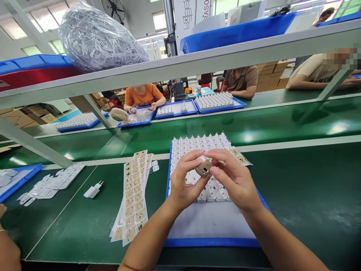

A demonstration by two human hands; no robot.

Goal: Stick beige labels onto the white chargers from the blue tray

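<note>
A white charger (204,168) with a gold face and two dark ports is held up between my hands, its port end turned toward me. My left hand (184,178) grips it from the left, fingers over the top and thumb below. From the right, my right hand (235,177) pinches at the face's edge with thumb and forefinger. Beneath both hands lies a blue tray (214,242) with rows of white chargers (197,143), prongs up. To the left are sheets of gold stickers (135,199), and another such sheet (241,156) shows behind my right hand.
A single white charger (93,190) lies on the green table at left, near white plastic pieces (55,183). A shelf beam (158,69) crosses above, carrying a bag of cables (101,41). Co-workers sit opposite behind more trays (177,109); another person's arm (8,244) shows at lower left.
</note>
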